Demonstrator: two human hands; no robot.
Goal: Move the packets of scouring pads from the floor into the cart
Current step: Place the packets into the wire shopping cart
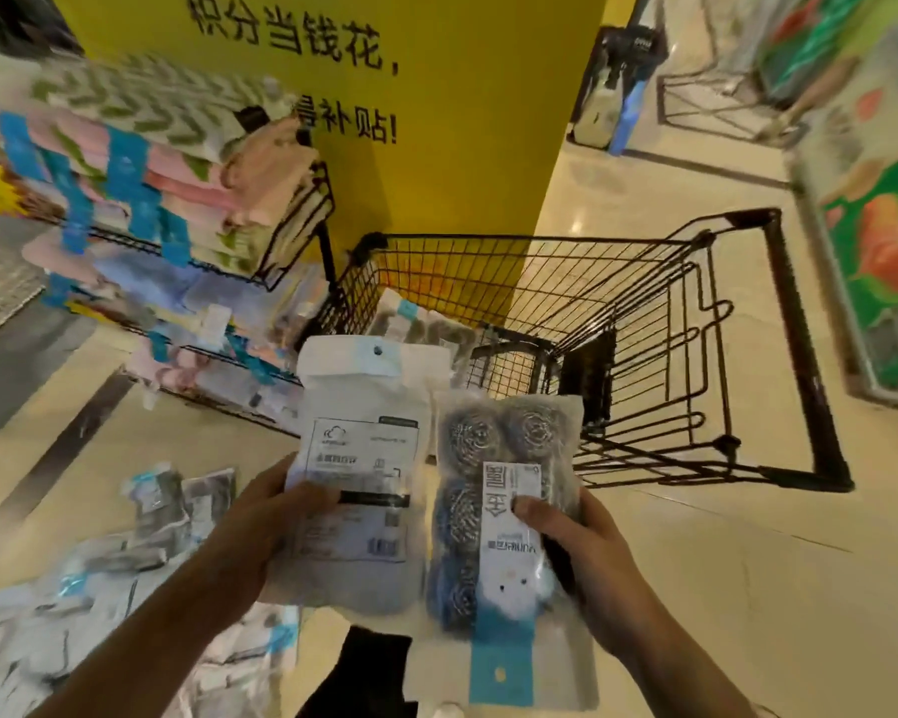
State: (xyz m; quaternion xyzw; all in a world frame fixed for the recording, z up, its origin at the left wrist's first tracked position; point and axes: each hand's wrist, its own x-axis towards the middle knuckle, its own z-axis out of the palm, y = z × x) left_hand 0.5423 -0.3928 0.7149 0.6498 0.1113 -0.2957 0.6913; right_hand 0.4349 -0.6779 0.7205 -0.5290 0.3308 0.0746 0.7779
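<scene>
Nearest to us, our left hand (260, 531) holds a white packet (356, 458) by its lower left part, thumb curled over the printed back and fingers hidden beneath; most of the packet rises above and to the right of that grip. Our right hand (587, 541) holds a clear packet (493, 510) of steel scouring pads, thumb pressed on its white label and fingers wrapped behind the right edge. This packet hangs upside down, its blue header pointing toward us, so it extends both above and below the grip. The two packets sit side by side, edges just touching or overlapping; we cannot tell which.

Lower left, more packets (125, 572) lie in a loose pile on the floor (695, 588), well apart from both hands.

Just beyond the held packets stands the cart (618, 313), a black wire basket with its handle at the right. Inside, at its left end, a few packets (421, 323) already rest, partly hidden by the white packet.

Farther left, a wire rack (291, 225) carries folded cloths. Behind the cart rises a yellow sign (436, 147) with black characters.
</scene>
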